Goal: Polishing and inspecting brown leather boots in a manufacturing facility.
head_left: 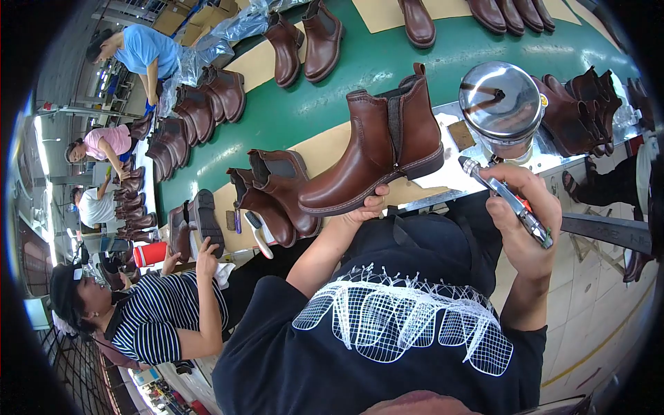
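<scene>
My left hand [365, 207] holds a brown ankle boot [377, 149] from under its sole, tilted up above the green conveyor belt [311, 97]. My right hand [527, 218] grips a metal spray gun [508, 200] with a shiny round cup [501, 100] on top. The gun's nozzle sits close to the boot's heel. I wear a black shirt with a white net pattern.
Several more brown boots [277, 194] lie on tan sheets along the belt. A person in a striped shirt [159, 318] sits to my left touching a boot [190, 225]. Other workers [138, 52] stand farther along. More boots [574, 111] are stacked at the right.
</scene>
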The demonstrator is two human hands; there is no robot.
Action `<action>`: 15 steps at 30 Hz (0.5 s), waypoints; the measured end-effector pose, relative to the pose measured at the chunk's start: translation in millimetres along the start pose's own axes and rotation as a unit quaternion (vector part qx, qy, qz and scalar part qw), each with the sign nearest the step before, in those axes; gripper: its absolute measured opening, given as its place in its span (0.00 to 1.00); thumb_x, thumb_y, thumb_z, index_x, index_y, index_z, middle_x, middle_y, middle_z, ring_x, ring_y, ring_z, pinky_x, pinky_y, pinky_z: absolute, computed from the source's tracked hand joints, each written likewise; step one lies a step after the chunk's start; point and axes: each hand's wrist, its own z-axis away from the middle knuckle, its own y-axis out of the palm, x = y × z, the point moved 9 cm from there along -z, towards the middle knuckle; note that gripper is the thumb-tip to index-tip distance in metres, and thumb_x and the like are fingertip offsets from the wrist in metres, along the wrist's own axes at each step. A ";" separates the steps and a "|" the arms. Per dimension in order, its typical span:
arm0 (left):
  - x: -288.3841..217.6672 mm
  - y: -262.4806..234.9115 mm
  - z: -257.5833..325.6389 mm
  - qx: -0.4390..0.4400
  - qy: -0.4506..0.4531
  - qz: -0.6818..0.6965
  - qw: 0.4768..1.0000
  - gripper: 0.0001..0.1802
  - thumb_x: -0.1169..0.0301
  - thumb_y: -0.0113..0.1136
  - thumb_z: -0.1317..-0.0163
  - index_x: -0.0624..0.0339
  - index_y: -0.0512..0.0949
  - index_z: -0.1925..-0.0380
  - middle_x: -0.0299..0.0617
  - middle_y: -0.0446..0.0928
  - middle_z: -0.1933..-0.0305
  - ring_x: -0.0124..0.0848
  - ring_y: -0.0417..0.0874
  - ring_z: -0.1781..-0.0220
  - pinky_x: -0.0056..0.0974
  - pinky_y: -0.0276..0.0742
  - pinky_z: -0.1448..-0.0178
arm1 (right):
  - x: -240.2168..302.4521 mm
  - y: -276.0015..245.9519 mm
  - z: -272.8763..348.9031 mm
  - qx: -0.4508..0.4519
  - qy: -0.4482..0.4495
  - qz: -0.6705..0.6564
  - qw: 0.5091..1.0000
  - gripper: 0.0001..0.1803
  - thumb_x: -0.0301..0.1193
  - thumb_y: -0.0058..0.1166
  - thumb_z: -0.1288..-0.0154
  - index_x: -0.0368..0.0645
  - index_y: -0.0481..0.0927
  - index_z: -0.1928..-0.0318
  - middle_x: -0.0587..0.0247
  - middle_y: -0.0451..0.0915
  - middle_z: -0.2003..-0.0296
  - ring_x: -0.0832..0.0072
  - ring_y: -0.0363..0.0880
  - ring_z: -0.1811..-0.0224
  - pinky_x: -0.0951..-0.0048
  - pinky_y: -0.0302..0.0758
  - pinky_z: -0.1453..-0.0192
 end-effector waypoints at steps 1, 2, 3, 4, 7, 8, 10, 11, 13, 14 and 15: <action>1.0 0.2 0.4 0.001 0.000 -0.001 1.000 0.34 0.42 0.49 0.32 0.49 0.68 0.33 0.59 0.76 0.63 0.37 0.78 0.80 0.27 0.68 0.84 | 0.6 -1.3 -0.3 -0.005 0.001 -0.005 1.000 0.14 0.31 0.68 0.45 0.42 0.85 0.58 0.65 0.85 0.62 0.74 0.75 0.64 0.73 0.66 0.53; 1.8 -0.4 0.9 0.000 -0.001 -0.005 1.000 0.35 0.41 0.48 0.32 0.48 0.67 0.32 0.59 0.76 0.62 0.37 0.79 0.79 0.27 0.68 0.83 | 1.3 -2.6 -0.6 -0.010 0.002 -0.010 1.000 0.14 0.30 0.68 0.45 0.42 0.85 0.58 0.64 0.85 0.62 0.74 0.76 0.64 0.73 0.67 0.53; 2.3 -1.1 1.2 0.000 -0.002 -0.009 1.000 0.36 0.40 0.47 0.32 0.47 0.66 0.31 0.60 0.76 0.62 0.38 0.80 0.78 0.28 0.69 0.83 | 2.9 -3.3 -1.3 -0.010 0.001 -0.009 1.000 0.14 0.30 0.68 0.45 0.42 0.85 0.58 0.64 0.85 0.62 0.74 0.76 0.64 0.73 0.67 0.53; 2.6 -2.1 1.5 0.000 -0.002 -0.010 1.000 0.36 0.40 0.47 0.32 0.47 0.66 0.31 0.60 0.76 0.62 0.38 0.80 0.78 0.28 0.69 0.83 | 3.7 -4.3 -2.3 -0.014 0.003 -0.025 1.000 0.13 0.29 0.67 0.44 0.41 0.85 0.58 0.64 0.85 0.62 0.75 0.76 0.65 0.74 0.67 0.54; 7.5 -0.1 2.7 0.030 -0.023 0.012 0.999 0.37 0.38 0.45 0.33 0.45 0.65 0.30 0.62 0.75 0.58 0.42 0.80 0.73 0.30 0.65 0.81 | 2.7 -6.6 -3.8 -0.020 0.008 -0.049 0.999 0.13 0.26 0.66 0.44 0.38 0.84 0.57 0.64 0.84 0.63 0.77 0.76 0.66 0.76 0.68 0.56; 9.1 -0.5 4.2 0.033 -0.025 0.016 0.999 0.38 0.37 0.44 0.33 0.45 0.64 0.30 0.63 0.75 0.57 0.43 0.80 0.73 0.31 0.65 0.80 | 1.5 -7.5 -4.0 -0.022 0.012 -0.057 0.998 0.13 0.25 0.65 0.43 0.37 0.84 0.57 0.64 0.84 0.64 0.79 0.76 0.67 0.77 0.69 0.56; 12.1 -1.1 6.2 0.037 -0.028 0.019 0.999 0.39 0.36 0.42 0.33 0.45 0.63 0.29 0.64 0.75 0.56 0.44 0.80 0.73 0.32 0.66 0.79 | -0.4 -8.5 -4.8 -0.026 0.015 -0.063 0.998 0.12 0.25 0.64 0.42 0.36 0.83 0.57 0.64 0.84 0.64 0.80 0.76 0.66 0.78 0.69 0.57; 14.1 0.9 7.0 0.051 -0.033 0.017 0.998 0.39 0.35 0.42 0.34 0.45 0.63 0.29 0.65 0.75 0.55 0.46 0.80 0.71 0.34 0.68 0.78 | -1.4 -9.1 -4.9 -0.028 0.017 -0.069 0.997 0.12 0.25 0.64 0.41 0.35 0.83 0.56 0.64 0.84 0.64 0.81 0.76 0.66 0.79 0.70 0.58; 14.8 3.9 5.9 0.068 -0.039 0.012 0.997 0.40 0.35 0.41 0.34 0.44 0.63 0.29 0.66 0.75 0.53 0.48 0.81 0.69 0.37 0.70 0.76 | -4.6 -10.4 -6.0 -0.024 0.034 -0.078 0.996 0.12 0.25 0.63 0.39 0.35 0.83 0.55 0.64 0.84 0.64 0.82 0.76 0.65 0.80 0.70 0.59; 18.6 10.1 5.9 0.098 -0.069 0.018 0.993 0.41 0.34 0.42 0.34 0.45 0.62 0.29 0.65 0.75 0.53 0.50 0.81 0.67 0.39 0.71 0.75 | -7.5 -10.5 -6.9 -0.020 0.052 -0.088 0.995 0.12 0.25 0.62 0.38 0.35 0.82 0.55 0.65 0.83 0.64 0.84 0.75 0.64 0.81 0.70 0.59; 22.2 16.7 7.3 0.128 -0.100 0.024 0.986 0.42 0.33 0.42 0.35 0.46 0.62 0.29 0.65 0.75 0.53 0.52 0.81 0.65 0.42 0.71 0.74 | -7.6 -10.4 -6.7 -0.020 0.048 -0.087 0.995 0.12 0.25 0.62 0.38 0.35 0.82 0.55 0.65 0.83 0.64 0.84 0.75 0.64 0.81 0.70 0.59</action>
